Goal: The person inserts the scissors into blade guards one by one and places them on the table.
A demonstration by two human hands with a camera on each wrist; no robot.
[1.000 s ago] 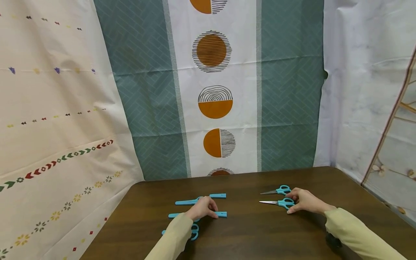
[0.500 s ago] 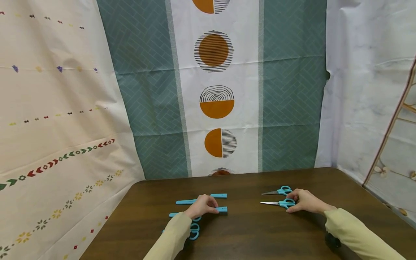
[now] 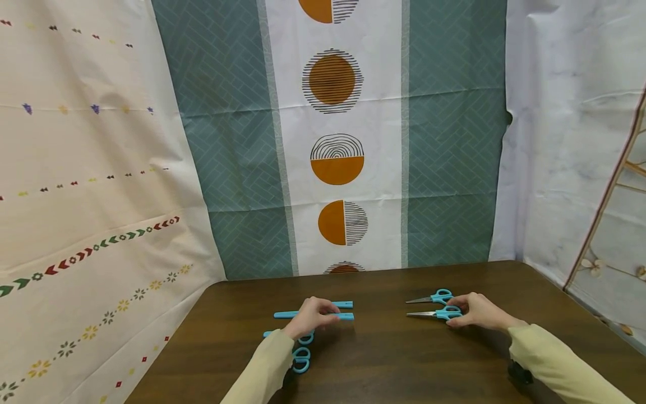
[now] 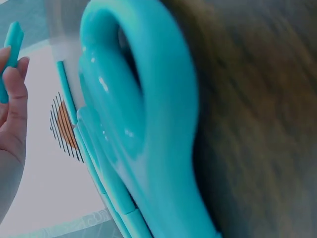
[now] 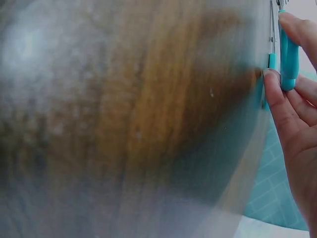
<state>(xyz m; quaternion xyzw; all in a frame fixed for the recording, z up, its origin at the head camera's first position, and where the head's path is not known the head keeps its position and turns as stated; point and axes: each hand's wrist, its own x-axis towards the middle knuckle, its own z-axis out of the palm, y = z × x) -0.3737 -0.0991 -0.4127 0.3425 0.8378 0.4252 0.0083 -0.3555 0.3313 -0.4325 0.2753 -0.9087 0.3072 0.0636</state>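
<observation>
My left hand (image 3: 314, 317) pinches a slim turquoise cap (image 3: 346, 316), its end sticking out to the right of the fingers. A similar cap (image 3: 345, 304) lies just behind it. In the left wrist view the thumb and fingers grip the held cap (image 4: 15, 42). To the right, my right hand (image 3: 476, 312) pinches the turquoise handle of a pair of scissors (image 3: 448, 313), whose metal blades point left. Beyond it lies another pair of scissors (image 3: 440, 296) with bare blades. The right wrist view shows thumb and fingers on the held handle (image 5: 289, 57).
Around the left arm lie a long turquoise piece (image 3: 285, 315) and several turquoise scissor parts, including handle loops (image 3: 301, 359), partly hidden by the sleeve. A large scissor handle (image 4: 173, 109) is close to the left wrist camera. Patterned cloths hang behind the brown table (image 3: 383, 359).
My left hand has moved the cap away from me, toward the one behind it. My right hand stays almost in place with the scissors, which have shifted slightly.
</observation>
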